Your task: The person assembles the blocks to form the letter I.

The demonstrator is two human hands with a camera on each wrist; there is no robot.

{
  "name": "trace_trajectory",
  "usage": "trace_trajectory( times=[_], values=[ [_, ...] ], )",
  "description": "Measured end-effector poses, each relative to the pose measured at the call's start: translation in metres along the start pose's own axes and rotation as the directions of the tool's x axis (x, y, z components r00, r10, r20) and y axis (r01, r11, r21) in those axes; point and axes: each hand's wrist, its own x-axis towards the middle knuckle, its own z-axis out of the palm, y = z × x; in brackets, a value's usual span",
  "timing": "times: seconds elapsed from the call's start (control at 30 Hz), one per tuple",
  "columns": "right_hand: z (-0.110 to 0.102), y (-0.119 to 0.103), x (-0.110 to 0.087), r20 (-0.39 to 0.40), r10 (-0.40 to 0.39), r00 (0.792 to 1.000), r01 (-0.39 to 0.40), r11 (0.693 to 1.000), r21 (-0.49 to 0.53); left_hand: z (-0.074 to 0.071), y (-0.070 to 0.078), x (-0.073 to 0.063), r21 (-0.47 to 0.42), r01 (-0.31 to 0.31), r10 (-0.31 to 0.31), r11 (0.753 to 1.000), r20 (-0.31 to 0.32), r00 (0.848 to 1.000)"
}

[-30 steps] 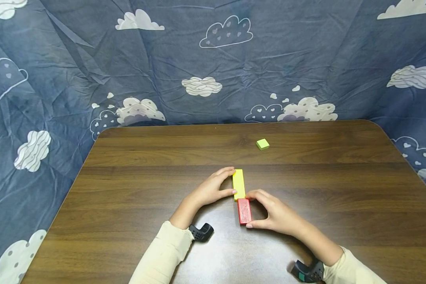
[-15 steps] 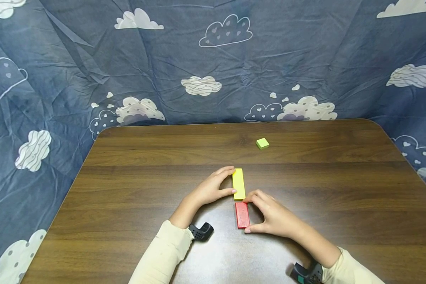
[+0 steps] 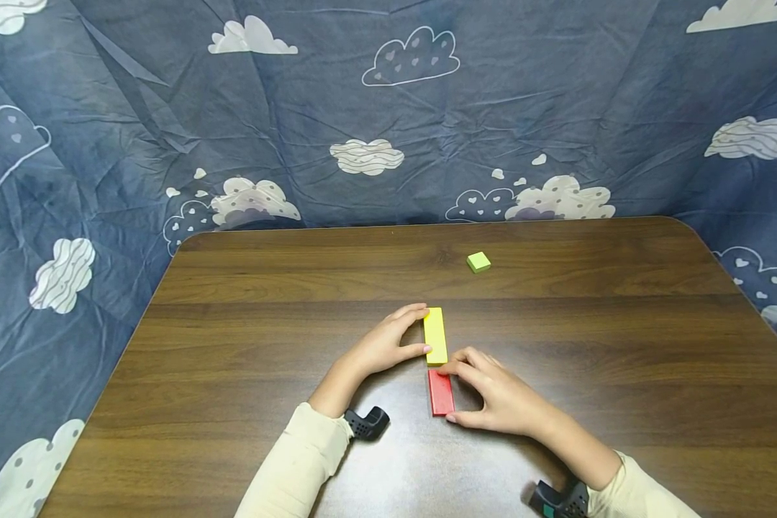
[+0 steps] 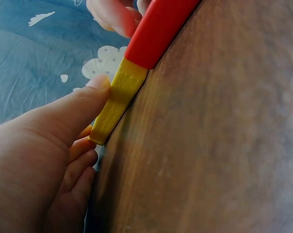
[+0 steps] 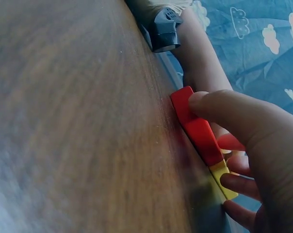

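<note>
On the wooden table (image 3: 285, 338), a yellow block (image 3: 436, 334) lies lengthwise, pointing away from me. My left hand (image 3: 377, 345) grips it from the left, thumb near its close end and fingers near its far end. Just below lies a red block (image 3: 440, 392), almost in line with the yellow one; whether the two touch I cannot tell. My right hand (image 3: 501, 392) pinches the red block by its ends, thumb at the near corner and a fingertip over the far end. In the right wrist view the thumb presses the red block (image 5: 197, 128), and the yellow block (image 5: 223, 179) shows behind.
A small light-green block (image 3: 478, 262) lies near the back of the table. Behind the table's far edge hangs a blue cloth (image 3: 388, 115) with cloud prints. Black wrist devices (image 3: 369, 423) are strapped on both wrists.
My right hand has drawn the red block slightly left and toward me, lining it up closer with the yellow block. The left hand and yellow block have stayed in place.
</note>
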Motion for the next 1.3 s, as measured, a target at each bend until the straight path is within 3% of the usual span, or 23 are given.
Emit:
trace_trajectory(
  times=[0.73,1.07,1.3],
  values=[
    [0.001,0.001,0.001,-0.017,0.02,1.0,-0.02,1.0,0.007,0.002,-0.001,-0.002,-0.003,0.009,-0.009,1.0,-0.012,1.0],
    [0.002,0.002,0.001,-0.016,0.023,1.0,-0.023,1.0,0.008,0.005,0.0,-0.015,-0.06,-0.011,0.007,0.998,-0.066,0.998],
    [0.002,0.003,0.0,-0.018,0.029,0.999,-0.028,0.999,0.016,0.008,0.003,-0.02,-0.04,-0.03,0.027,0.999,-0.064,0.998]
  ],
)
